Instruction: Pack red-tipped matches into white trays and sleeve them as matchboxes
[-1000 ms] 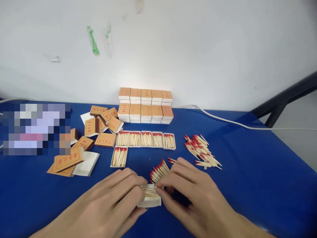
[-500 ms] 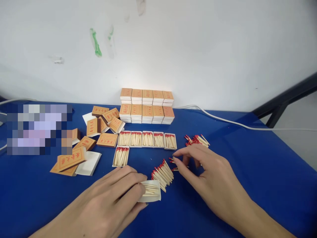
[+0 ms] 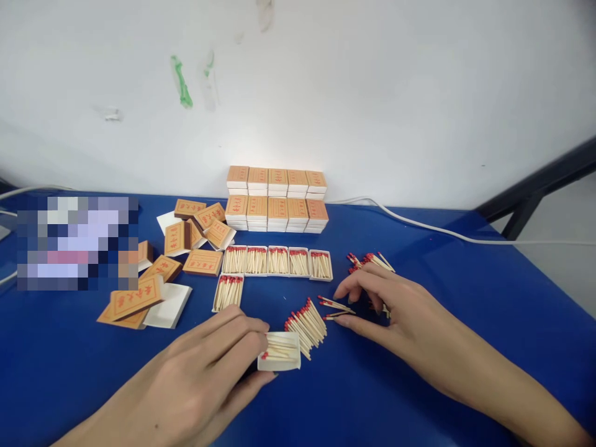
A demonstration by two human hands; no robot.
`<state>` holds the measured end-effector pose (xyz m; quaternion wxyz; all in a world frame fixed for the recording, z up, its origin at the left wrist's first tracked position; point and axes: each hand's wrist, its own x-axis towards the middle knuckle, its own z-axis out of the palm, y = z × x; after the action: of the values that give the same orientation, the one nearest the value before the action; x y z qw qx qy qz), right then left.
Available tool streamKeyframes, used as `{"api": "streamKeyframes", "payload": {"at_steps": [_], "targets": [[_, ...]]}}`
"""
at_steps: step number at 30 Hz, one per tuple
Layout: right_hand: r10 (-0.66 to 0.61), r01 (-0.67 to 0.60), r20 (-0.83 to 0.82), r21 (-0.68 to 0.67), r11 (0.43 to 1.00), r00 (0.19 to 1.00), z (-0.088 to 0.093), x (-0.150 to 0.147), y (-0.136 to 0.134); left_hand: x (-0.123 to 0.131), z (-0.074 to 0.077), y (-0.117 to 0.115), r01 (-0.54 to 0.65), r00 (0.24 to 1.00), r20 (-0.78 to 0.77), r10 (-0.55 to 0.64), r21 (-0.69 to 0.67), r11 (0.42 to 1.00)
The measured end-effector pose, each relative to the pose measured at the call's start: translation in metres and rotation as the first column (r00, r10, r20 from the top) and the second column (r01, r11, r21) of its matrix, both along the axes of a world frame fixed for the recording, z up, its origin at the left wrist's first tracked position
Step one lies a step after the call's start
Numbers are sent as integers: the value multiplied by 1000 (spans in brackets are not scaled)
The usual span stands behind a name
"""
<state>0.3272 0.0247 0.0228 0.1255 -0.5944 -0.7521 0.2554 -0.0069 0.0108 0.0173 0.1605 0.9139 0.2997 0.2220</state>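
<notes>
My left hand (image 3: 209,366) grips a white matchbox tray (image 3: 279,366) by its left end; several matches lie in it, some red heads showing. My right hand (image 3: 391,304) is over the table to the right, thumb and fingers apart around a few loose matches (image 3: 338,304). Its thumb tip is by the lower ones; I cannot tell whether it touches them. Between the hands lies a slanted heap of red-headed matches (image 3: 306,326). More matches (image 3: 372,261) lie behind my right hand, partly hidden. Beyond my left hand stands a filled tray (image 3: 228,293).
A row of filled trays (image 3: 278,261) runs across the middle of the blue table (image 3: 465,347). Behind it are stacked matchboxes (image 3: 277,208) by the wall. Loose matchboxes and covers (image 3: 202,262) lie scattered at left, near a blurred-out item (image 3: 79,242). A white cable (image 3: 419,226) crosses the back right.
My right hand has drawn slightly to the right, and its thumb and fingertips have spread apart around the loose matches. The tray in my left hand has shifted slightly upward and left.
</notes>
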Motion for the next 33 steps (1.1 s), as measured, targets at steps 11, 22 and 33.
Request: {"api": "streamKeyframes", "payload": {"at_steps": [11,22,33], "targets": [[-9,11,-43,46,999,999,4,-8,-2,-1,-6,0,34,999,39,-30,-118,992],[176,-180,39,179,967,984,-5,-1,-12,-2,-5,-6,-28,998,50,32,-88,996],[177,-183,56,133,974,983,-2,4,-19,1,-9,-5,-60,998,13,62,-159,985]]}}
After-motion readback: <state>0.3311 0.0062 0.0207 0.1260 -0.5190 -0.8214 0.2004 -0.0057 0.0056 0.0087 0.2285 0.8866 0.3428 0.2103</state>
